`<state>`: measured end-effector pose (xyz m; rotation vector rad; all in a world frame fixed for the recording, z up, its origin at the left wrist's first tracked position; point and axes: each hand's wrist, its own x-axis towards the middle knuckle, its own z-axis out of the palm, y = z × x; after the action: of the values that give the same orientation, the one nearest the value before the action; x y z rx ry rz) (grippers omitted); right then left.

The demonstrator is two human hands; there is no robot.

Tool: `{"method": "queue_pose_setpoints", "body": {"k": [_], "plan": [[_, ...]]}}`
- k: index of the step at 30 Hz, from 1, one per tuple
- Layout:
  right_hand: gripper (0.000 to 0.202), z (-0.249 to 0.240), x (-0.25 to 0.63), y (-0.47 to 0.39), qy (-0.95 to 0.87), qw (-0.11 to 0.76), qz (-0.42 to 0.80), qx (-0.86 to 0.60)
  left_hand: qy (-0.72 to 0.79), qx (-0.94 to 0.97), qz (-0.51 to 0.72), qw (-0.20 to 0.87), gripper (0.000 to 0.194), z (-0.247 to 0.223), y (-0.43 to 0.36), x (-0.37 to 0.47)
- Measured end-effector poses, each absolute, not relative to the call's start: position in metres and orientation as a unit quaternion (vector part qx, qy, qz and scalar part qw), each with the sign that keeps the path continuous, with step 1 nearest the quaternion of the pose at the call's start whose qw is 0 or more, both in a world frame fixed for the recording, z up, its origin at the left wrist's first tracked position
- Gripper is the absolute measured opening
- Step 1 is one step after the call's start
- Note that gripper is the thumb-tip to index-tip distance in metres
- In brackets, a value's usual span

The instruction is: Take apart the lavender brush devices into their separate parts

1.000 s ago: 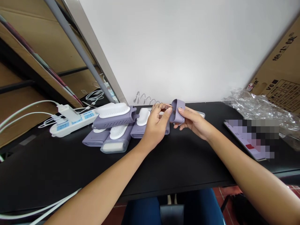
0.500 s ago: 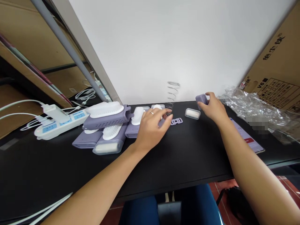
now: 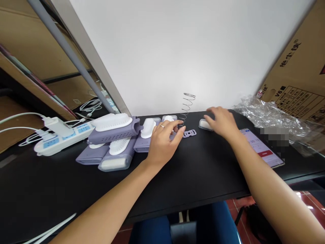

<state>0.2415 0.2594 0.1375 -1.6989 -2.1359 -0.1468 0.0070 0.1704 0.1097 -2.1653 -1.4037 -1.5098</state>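
Observation:
My left hand [image 3: 164,140], a ring on one finger, pinches the lower end of a thin metal coil spring [image 3: 188,105], which rises upright from the fingertips. Just right of these fingers, a flat purple slotted plate [image 3: 190,133] lies on the black table. My right hand [image 3: 221,122] reaches over the table with thumb and fingers apart. Beside its thumb sits a small clear cover with a white piece inside [image 3: 205,124], partly covered by the hand. The purple block seen earlier is out of sight, possibly behind the right hand.
Purple cases with white brush-like tops [image 3: 114,132] are stacked at left, beside a white power strip [image 3: 68,135] with cables. A lit phone [image 3: 264,149], crumpled clear plastic [image 3: 274,117] and a cardboard box [image 3: 299,78] are at right. A white wall [image 3: 172,51] stands behind.
My right hand has moved left toward the clear cover, and the purple block it was on no longer shows. The spring sways slightly above my left hand, which keeps its place.

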Motion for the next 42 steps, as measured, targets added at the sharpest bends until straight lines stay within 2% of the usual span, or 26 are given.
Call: {"method": "queue_pose_setpoints", "body": {"k": [2, 5, 8, 15, 19, 21, 26, 28, 34, 37, 39, 42], "plan": [[0.037, 0.135, 0.223, 0.248, -0.850, 0.185, -0.026, -0.493, -0.465, -0.718, -0.511, 0.077, 0.015, 0.109, 0.171, 0.007], [0.035, 0.128, 0.202, 0.236, -0.910, 0.102, -0.003, -0.403, -0.448, -0.725, -0.512, 0.106, 0.017, 0.107, 0.171, 0.008], [0.034, 0.125, 0.195, 0.232, -0.917, 0.047, -0.017, -0.395, -0.440, -0.726, -0.514, 0.118, 0.018, 0.106, 0.171, 0.008], [0.051, 0.135, 0.209, 0.232, -0.908, 0.032, 0.003, -0.418, -0.452, -0.728, -0.508, 0.093, 0.017, 0.107, 0.170, 0.009], [0.047, 0.138, 0.217, 0.234, -0.891, 0.037, -0.008, -0.453, -0.457, -0.730, -0.502, 0.084, 0.018, 0.107, 0.170, 0.009], [0.043, 0.141, 0.222, 0.238, -0.885, 0.061, -0.011, -0.461, -0.459, -0.730, -0.501, 0.078, 0.019, 0.107, 0.170, 0.009], [0.039, 0.152, 0.248, 0.254, -0.820, 0.212, -0.041, -0.531, -0.468, -0.722, -0.505, 0.064, 0.020, 0.108, 0.172, 0.008], [0.039, 0.153, 0.259, 0.260, -0.780, 0.245, -0.049, -0.574, -0.470, -0.723, -0.502, 0.062, 0.020, 0.107, 0.172, 0.008], [0.037, 0.140, 0.272, 0.271, -0.753, 0.215, -0.027, -0.622, -0.461, -0.734, -0.496, 0.057, 0.019, 0.107, 0.171, 0.008], [0.030, 0.138, 0.267, 0.271, -0.753, 0.233, -0.014, -0.615, -0.457, -0.734, -0.499, 0.063, 0.019, 0.108, 0.170, 0.008], [0.031, 0.141, 0.259, 0.267, -0.754, 0.294, 0.038, -0.586, -0.453, -0.737, -0.496, 0.069, 0.019, 0.108, 0.170, 0.008], [0.047, 0.144, 0.240, 0.255, -0.745, 0.412, 0.220, -0.476, -0.455, -0.744, -0.486, 0.067, 0.020, 0.107, 0.169, 0.009]]}}
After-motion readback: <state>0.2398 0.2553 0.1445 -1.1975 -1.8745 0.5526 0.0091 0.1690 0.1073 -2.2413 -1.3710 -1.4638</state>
